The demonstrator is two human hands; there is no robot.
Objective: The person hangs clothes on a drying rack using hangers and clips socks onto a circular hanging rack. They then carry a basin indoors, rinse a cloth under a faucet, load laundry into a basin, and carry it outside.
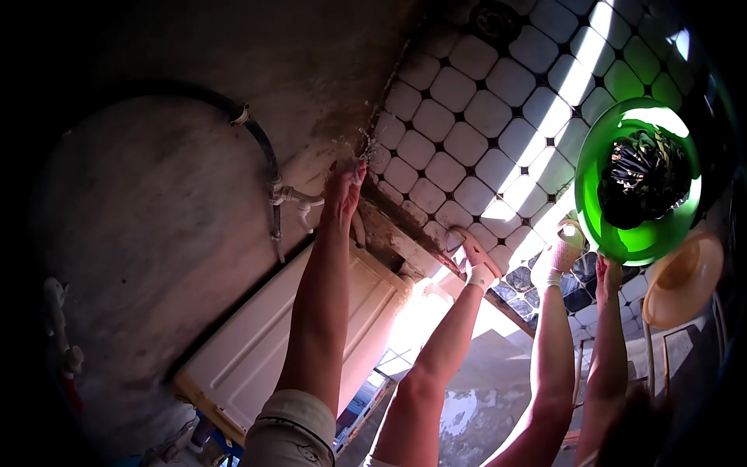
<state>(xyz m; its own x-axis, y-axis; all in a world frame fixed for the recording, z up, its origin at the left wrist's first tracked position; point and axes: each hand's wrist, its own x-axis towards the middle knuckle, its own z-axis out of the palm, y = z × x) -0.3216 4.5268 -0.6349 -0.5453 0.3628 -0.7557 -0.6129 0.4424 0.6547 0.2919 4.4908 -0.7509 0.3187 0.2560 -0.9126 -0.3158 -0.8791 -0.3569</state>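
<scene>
My left hand (pixel 344 191) is stretched toward the wall just beyond a pale tap (pixel 302 201). Drops of water (pixel 354 146) splash around its fingertips. Its fingers look extended and partly apart, with no object visible in them. On the other side, my right hand (pixel 608 274) grips the near rim of a green basin (pixel 589 183). Dark wet-looking cloth (pixel 644 177) lies bunched inside the basin, which is tilted toward me.
A black hose (pixel 261 140) runs along the wall to the tap. Below stands a cream-coloured lidded appliance (pixel 311 331). An orange basin (pixel 685 284) is beside the green one. Sunlight crosses the tiled floor (pixel 467 144), near a drain (pixel 496 21) and my pink slippers (pixel 476 253).
</scene>
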